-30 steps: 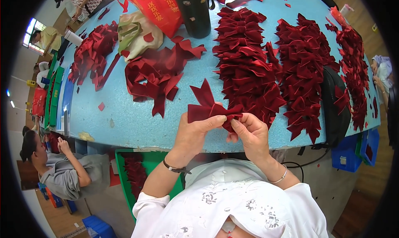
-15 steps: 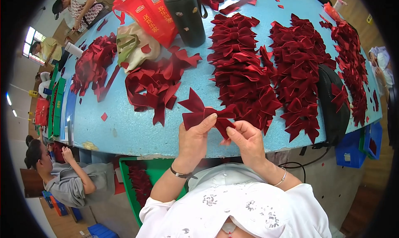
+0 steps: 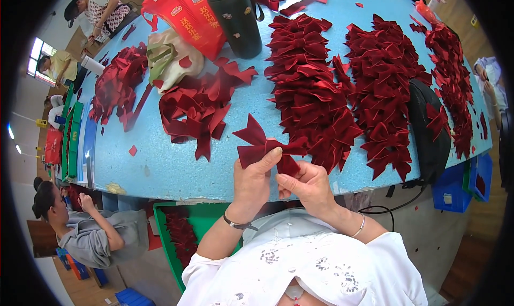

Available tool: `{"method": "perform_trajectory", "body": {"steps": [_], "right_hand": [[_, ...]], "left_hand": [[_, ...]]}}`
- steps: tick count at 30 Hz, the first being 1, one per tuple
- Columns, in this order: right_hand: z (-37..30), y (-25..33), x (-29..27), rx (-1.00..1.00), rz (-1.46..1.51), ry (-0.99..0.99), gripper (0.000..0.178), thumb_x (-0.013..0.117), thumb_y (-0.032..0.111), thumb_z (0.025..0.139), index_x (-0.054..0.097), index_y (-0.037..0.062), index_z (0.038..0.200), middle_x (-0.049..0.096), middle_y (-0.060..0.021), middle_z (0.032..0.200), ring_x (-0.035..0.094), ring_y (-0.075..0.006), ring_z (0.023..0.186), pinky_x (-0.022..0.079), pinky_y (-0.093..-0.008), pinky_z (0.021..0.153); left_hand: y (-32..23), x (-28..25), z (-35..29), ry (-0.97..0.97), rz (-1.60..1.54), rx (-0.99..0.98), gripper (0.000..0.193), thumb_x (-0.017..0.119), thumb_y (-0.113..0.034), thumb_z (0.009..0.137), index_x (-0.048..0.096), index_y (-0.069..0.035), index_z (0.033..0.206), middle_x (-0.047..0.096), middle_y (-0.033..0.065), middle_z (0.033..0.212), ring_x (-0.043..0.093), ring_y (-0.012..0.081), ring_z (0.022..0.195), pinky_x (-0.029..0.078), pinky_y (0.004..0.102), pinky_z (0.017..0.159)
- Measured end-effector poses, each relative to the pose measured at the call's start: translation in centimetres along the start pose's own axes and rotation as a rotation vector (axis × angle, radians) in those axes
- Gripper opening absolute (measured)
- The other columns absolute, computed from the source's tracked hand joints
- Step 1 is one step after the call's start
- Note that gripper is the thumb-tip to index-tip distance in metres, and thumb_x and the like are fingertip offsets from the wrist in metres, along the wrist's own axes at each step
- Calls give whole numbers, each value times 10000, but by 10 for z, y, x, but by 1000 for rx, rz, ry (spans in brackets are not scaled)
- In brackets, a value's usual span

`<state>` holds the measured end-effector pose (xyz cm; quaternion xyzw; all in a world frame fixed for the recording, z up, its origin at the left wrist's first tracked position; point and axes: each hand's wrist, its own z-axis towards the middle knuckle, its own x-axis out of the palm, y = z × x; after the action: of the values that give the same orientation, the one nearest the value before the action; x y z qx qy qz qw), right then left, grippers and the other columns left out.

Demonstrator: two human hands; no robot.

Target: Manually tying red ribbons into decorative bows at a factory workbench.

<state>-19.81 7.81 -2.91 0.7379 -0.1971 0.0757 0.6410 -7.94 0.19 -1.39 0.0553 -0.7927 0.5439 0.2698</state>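
A dark red velvet ribbon bow (image 3: pixel 249 155) is held up just over the near edge of the table. My left hand (image 3: pixel 251 184) pinches it at the middle, thumb in front. My right hand (image 3: pixel 311 187) closes its thumb and fingers at the lower tail of the bow, whose end is partly hidden by them. Right behind my hands, a long row of stacked red bows (image 3: pixel 305 76) runs away from me. To the left of that row lies a loose heap of red ribbon pieces (image 3: pixel 195 113).
On the blue table (image 3: pixel 160 172) stand a dark flask (image 3: pixel 238 25), a red bag (image 3: pixel 182 17) and a pale cloth (image 3: pixel 174 60). More bow rows (image 3: pixel 383 86) and a black bag (image 3: pixel 428 140) lie right. A green crate (image 3: pixel 209 217) sits below the edge; a co-worker (image 3: pixel 101 226) is at left.
My right hand has shifted left and slightly down along the bow's lower tail, and its fingers have drawn together. My left hand keeps its grip on the bow, barely moved.
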Motion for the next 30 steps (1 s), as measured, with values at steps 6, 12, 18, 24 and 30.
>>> {"method": "perform_trajectory", "body": {"steps": [6,12,18,24,30], "right_hand": [[3,2,-13,-154,-8,-156,145,599,120,881,580,-23,899,612,-49,726,570,-88,631,468,-212,590],[9,25,-20,-224,-152,-187,124,610,114,878,607,-7,851,589,0,743,507,-41,638,386,-158,570],[11,15,-18,-246,-67,-138,111,628,86,865,635,16,779,569,33,696,472,-19,606,340,-153,514],[8,11,-18,-219,-52,-172,75,639,70,852,637,9,809,577,31,667,511,-22,603,349,-148,491],[4,11,-24,-242,-171,-179,127,633,37,841,581,-26,939,589,-8,714,548,-49,641,417,-170,549]], "left_hand": [[-12,-2,0,27,-50,-55,297,702,-37,777,584,11,1046,625,43,919,570,113,814,451,261,744],[-23,-4,-6,169,101,-156,399,691,35,746,547,-5,1116,620,57,958,596,122,810,488,242,728],[-25,-4,-4,252,150,-185,438,708,32,731,545,22,1137,632,101,1008,606,148,897,485,291,807],[-28,-7,-2,274,100,-225,456,688,75,713,539,27,1142,630,86,968,608,135,843,490,259,732],[-26,-22,6,308,161,-313,418,608,77,725,546,30,1136,629,92,990,601,136,877,482,273,791]]}}
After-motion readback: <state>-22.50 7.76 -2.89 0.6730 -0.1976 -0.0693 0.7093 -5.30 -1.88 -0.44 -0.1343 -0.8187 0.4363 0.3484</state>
